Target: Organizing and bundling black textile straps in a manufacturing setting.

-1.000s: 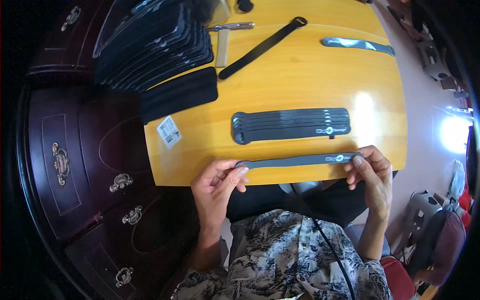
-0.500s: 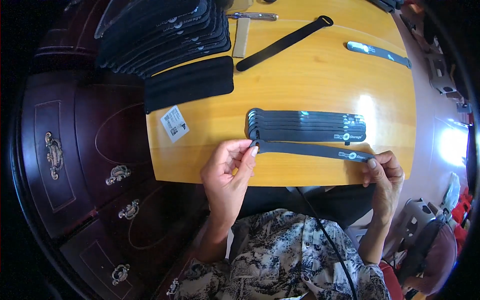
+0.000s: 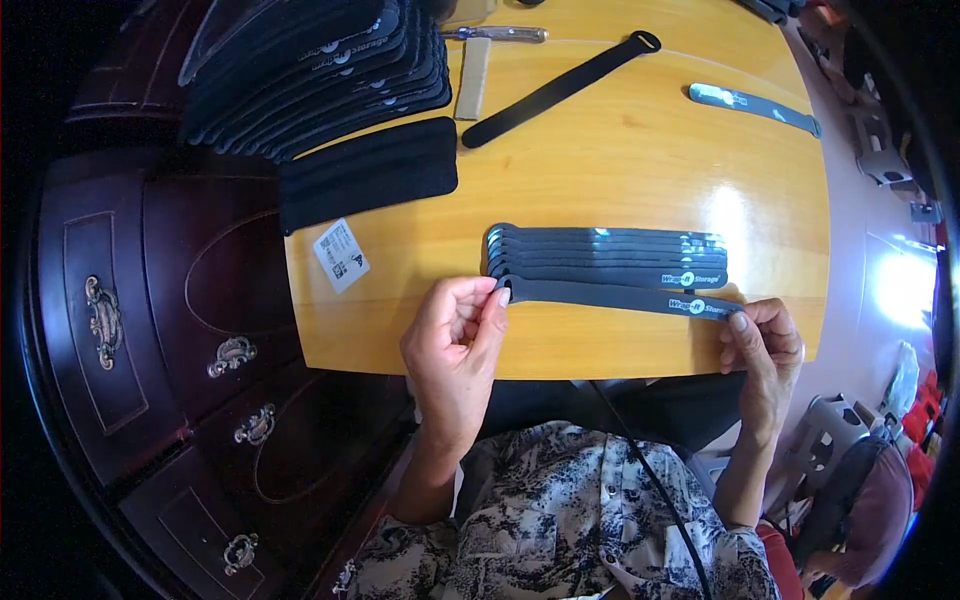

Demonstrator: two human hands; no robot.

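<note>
One dark grey strap [image 3: 610,297] is stretched between two hands above the near part of the worktop [image 3: 620,180], roughly parallel to its near edge. Just beyond it lies a fanned row of matching straps [image 3: 600,255], about six by their edges, though they overlap too closely for a sure count. Two more straps lie apart: a black strap [image 3: 560,90], set slantwise toward the far edge with its looped end up to the right, and a shiny grey strap [image 3: 755,108] near the right edge.

By the far left corner there is one tall pile of black pieces [image 3: 320,80], too many layers to count, and in front of it, one flat black bundle [image 3: 370,170] at the left edge. Also on the worktop are one white printed label [image 3: 341,256], tilted, near the left edge; one tan flat bar [image 3: 472,80] beside the pile; and one brown-handled tool [image 3: 500,34] near the far edge.

The left grip [image 3: 455,345] is closed to a pinch, thumb and forefinger pressed on the strap's looped end, the other fingers curled in. That end is right at the row's near left corner; whether it touches the row cannot be told. The right grip [image 3: 760,345] pinches the plain end, thumb on top and fingers bent beneath, next to a pale printed mark facing up.
</note>
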